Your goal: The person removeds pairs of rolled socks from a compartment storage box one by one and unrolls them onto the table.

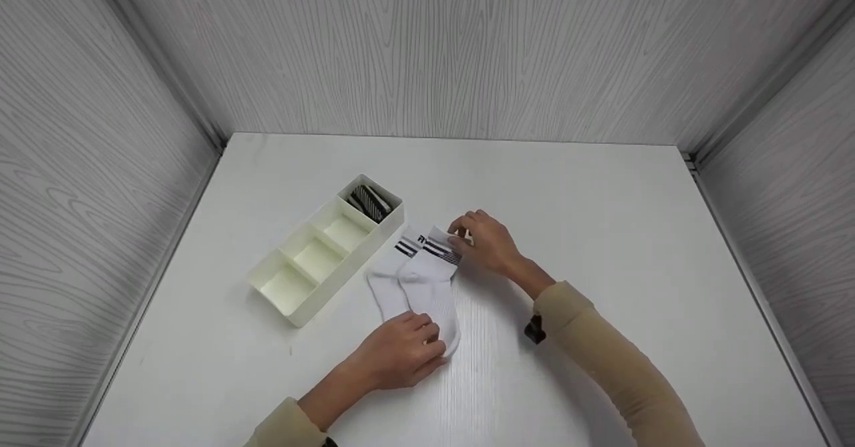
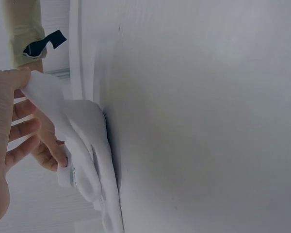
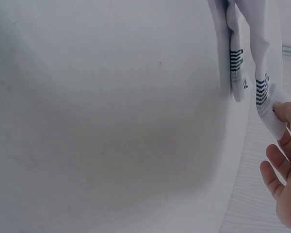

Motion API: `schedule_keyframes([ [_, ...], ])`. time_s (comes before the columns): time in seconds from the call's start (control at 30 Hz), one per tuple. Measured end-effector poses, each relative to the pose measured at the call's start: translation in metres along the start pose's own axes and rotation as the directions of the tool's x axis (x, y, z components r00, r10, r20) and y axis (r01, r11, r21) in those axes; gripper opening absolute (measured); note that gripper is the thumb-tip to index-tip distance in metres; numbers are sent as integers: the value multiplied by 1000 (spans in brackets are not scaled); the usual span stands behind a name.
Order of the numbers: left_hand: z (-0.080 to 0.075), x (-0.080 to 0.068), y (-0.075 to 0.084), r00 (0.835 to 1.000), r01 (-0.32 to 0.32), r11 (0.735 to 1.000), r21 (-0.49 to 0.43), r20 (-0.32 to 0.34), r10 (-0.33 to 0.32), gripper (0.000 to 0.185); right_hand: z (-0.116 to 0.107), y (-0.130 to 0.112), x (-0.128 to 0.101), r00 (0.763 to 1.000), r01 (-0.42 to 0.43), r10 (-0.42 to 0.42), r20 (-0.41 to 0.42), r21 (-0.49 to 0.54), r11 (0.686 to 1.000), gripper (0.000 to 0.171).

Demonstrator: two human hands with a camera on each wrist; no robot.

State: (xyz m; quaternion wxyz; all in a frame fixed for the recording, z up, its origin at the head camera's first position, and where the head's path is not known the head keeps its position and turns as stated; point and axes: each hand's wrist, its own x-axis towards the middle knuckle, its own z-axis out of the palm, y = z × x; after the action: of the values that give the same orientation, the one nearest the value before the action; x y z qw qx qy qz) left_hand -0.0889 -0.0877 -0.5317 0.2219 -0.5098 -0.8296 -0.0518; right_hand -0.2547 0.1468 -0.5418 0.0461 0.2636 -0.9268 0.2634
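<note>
I see my left hand (image 1: 401, 353) pinching the toes and my right hand (image 1: 484, 240) pinching the cuff of the white socks (image 1: 421, 280) lying on the table (image 1: 601, 233) (beside the divided tray (image 1: 314, 260)), so an uneven pull could slide the pair apart.

White socks (image 1: 427, 286): soft knitted cloth, ribbed cuffs with dark woven stripes. Divided organiser tray (image 1: 304, 307): smooth cream plastic, faintly glossy. Table (image 1: 601, 220): matt white surface with fine wood-grain texture. Surrounding walls (image 1: 427, 53): grey wood-grain laminate. Sleeves (image 1: 614, 360): matt beige cloth.
</note>
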Motion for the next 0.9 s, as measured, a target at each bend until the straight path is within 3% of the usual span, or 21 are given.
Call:
schedule_keyframes([
  [0.3, 9, 17, 8, 999, -44, 999, -28, 25, 45, 22, -4, 11, -8, 999, -28, 29, 41, -3, 1000, 17],
  [0.7, 24, 30, 16, 994, -100, 994, -37, 48, 102, 24, -4, 25, -14, 993, -54, 56, 100, -18, 998, 19],
  [0.9, 31, 34, 16, 992, -87, 995, -52, 85, 92, 22, -4, 30, -14, 990, -92, 91, 106, 4, 996, 18],
])
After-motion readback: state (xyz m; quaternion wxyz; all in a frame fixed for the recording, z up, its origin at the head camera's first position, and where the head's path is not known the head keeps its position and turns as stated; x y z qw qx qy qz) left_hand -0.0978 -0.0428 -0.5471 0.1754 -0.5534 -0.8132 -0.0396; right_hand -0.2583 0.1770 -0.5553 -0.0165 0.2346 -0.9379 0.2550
